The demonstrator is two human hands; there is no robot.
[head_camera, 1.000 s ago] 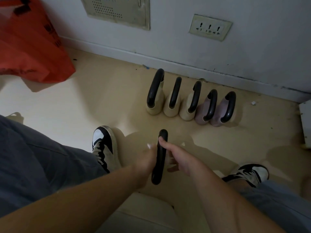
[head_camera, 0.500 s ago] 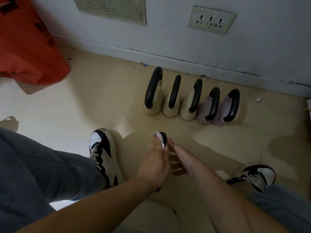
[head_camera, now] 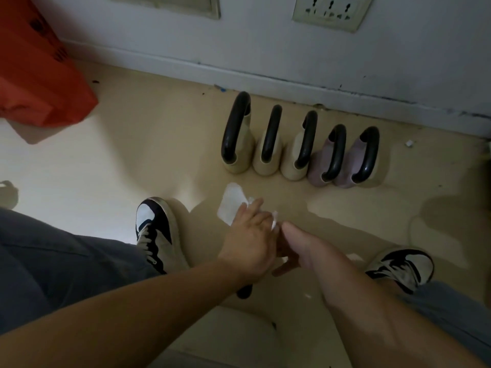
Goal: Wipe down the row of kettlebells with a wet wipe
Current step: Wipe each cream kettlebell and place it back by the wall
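Head view: a second ago the near kettlebell's [head_camera: 244, 290] black handle stood bare between the hands. Now the left hand [head_camera: 249, 243] lies over it, and the wet wipe [head_camera: 232, 205] fans out past its fingertips, far wider than half a second ago. The left fingers are close together, bent over the wipe and pressing it to the handle. The right hand [head_camera: 301, 248] has closed in until it touches the left, thumb pointing forward.

Only the handle's near end shows below the left wrist. The right fingers run under the left hand, so whether they grip anything I cannot tell. The kettlebell's pale body (dim, at the bottom edge) is hard to make out.

It stands on the beige floor [head_camera: 111, 160] between two black-and-white sneakers [head_camera: 156, 235], well apart from the row of five kettlebells [head_camera: 308, 139] by the skirting board: three cream, two mauve, all with glossy black handles. An orange bag [head_camera: 39, 75] is cut off at the upper left.
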